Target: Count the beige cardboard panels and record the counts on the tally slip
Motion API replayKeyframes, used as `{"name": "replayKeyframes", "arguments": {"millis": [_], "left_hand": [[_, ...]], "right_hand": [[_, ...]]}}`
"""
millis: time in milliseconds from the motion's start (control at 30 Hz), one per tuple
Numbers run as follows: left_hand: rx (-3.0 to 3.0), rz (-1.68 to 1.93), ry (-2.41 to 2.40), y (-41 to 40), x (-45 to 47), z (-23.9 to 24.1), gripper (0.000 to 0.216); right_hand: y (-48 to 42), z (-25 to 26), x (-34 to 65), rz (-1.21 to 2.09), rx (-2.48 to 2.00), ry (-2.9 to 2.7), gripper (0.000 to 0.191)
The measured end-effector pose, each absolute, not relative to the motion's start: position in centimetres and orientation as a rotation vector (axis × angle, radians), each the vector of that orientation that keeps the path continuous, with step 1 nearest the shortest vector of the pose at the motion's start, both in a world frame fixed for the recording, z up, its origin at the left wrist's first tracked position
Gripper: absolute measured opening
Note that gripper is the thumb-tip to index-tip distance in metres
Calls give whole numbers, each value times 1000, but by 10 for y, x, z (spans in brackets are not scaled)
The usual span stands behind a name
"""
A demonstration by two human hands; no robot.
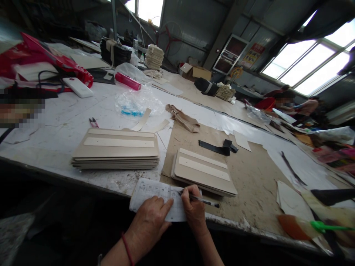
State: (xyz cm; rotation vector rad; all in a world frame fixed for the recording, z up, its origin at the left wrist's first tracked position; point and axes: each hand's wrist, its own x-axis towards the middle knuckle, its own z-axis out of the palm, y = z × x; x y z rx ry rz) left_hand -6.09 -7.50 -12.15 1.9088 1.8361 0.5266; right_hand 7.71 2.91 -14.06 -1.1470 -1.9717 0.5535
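My left hand lies flat on a printed paper sheet at the table's near edge, fingers stretched out and pressing it down. My right hand is closed round a dark pen, with the tip resting on the paper. Just beyond the paper lies a small stack of beige boards with a pale strip on top. A larger stack of the same boards sits to the left.
Black straps, a beige cloth bundle, a clear plastic bag with a red tube, small snips and a white phone lie on the table. Another person works at the far right.
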Motion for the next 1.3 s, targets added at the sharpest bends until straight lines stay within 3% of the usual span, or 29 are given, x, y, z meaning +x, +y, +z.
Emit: {"name": "replayKeyframes", "arguments": {"millis": [1300], "left_hand": [[1920, 544, 1852, -76, -61, -123, 53]], "right_hand": [[29, -146, 77, 452, -1162, -1975, 23]]}}
